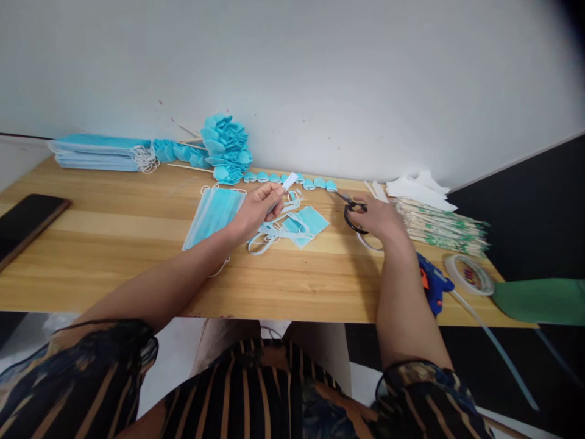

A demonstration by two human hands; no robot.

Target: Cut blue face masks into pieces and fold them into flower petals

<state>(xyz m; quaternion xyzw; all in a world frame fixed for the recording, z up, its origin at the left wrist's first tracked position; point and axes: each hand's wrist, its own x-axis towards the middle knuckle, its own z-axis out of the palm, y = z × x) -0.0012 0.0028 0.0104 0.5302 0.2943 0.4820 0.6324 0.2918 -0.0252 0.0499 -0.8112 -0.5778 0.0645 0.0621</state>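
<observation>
One wooden worktop (pixel 292 286) spreads beneath both grips. A bunch of blue flowers (pixel 226 149) lies beyond the left grip (pixel 260 207), off to its left; a bundle of sticks (pixel 439 225) sits just right of the right grip (pixel 379 216). A blue mask (pixel 217 210) lies just left of the left grip. The right grip has its fingers around black-handled scissors (pixel 350 203). Between the grips rests a cut blue piece (pixel 315 223); the left grip pinches a small white strip (pixel 289 182).

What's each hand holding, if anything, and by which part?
Left hand: a pale strip, pinched near its lower end. Right hand: scissors, by the black handles.
</observation>
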